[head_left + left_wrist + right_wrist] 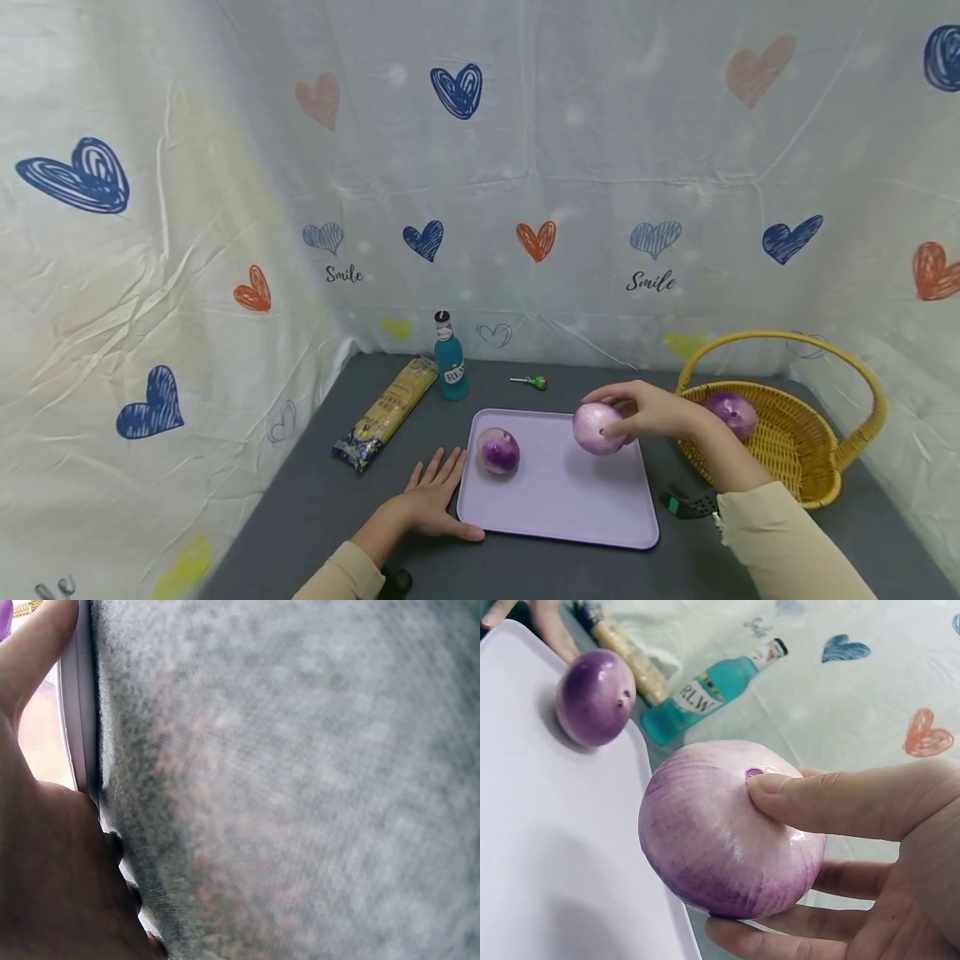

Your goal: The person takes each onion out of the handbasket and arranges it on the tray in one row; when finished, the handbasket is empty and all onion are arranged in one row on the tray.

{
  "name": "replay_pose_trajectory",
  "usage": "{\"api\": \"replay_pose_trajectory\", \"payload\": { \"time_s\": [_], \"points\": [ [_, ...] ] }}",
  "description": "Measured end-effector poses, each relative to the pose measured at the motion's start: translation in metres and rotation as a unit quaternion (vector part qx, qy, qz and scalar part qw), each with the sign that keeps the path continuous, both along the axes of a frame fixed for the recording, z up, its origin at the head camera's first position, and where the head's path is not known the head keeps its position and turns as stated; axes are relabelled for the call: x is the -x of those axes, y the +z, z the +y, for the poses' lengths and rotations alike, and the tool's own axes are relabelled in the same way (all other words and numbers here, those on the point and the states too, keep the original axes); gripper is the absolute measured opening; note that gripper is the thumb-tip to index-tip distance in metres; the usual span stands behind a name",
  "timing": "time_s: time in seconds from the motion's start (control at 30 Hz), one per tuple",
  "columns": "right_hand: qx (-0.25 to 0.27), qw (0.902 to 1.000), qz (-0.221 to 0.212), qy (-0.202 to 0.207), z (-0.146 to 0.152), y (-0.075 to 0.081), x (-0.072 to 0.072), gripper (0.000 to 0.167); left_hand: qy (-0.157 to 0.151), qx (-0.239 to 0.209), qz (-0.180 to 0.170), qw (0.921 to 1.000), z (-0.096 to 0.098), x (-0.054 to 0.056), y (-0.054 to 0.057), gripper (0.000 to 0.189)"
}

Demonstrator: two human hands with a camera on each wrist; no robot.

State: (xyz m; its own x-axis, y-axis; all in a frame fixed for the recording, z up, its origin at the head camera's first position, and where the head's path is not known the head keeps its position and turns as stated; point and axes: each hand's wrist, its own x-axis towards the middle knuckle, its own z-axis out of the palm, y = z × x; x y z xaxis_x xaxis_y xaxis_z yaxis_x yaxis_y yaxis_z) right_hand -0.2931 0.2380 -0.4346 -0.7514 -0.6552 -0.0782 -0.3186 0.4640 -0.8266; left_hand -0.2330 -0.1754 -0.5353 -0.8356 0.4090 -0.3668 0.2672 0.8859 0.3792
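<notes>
My right hand (647, 410) grips a pale purple onion (720, 832) between thumb and fingers, the thumb over one end of it. In the head view this onion hangs over the right part of a lilac tray (555, 512), and a soft shadow falls on the tray. A second, darker onion (498, 451) lies toward the tray's left side. Beside the tray's left edge, my left hand (433, 498) rests with fingers spread on the dark table, its thumb along the front left corner. The left wrist view shows the thumb (41, 645) against the tray rim (81, 697).
At the right stands a yellow wicker basket (787, 450) with a tall handle and a purple onion (731, 414) inside. Behind the tray are a blue-green bottle (451, 367), a long yellow packet (390, 410) and a small green-headed lollipop-like item (536, 382). A heart-printed curtain (570, 167) encloses the table.
</notes>
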Motion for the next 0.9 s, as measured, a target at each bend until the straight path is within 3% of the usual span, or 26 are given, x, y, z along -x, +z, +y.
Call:
{"api": "replay_pose_trajectory", "payload": {
  "time_s": [0.63,0.9],
  "points": [
    [0.011,0.9999,-0.005,-0.009,-0.032,-0.015,0.002,0.048,-0.001,0.007,0.001,1.0,0.002,-0.002,0.0,0.133],
    [0.023,0.9995,-0.019,-0.014,-0.042,-0.029,0.007,0.05,-0.001,0.008,0.003,1.0,0.0,0.001,-0.003,0.134]
  ]
}}
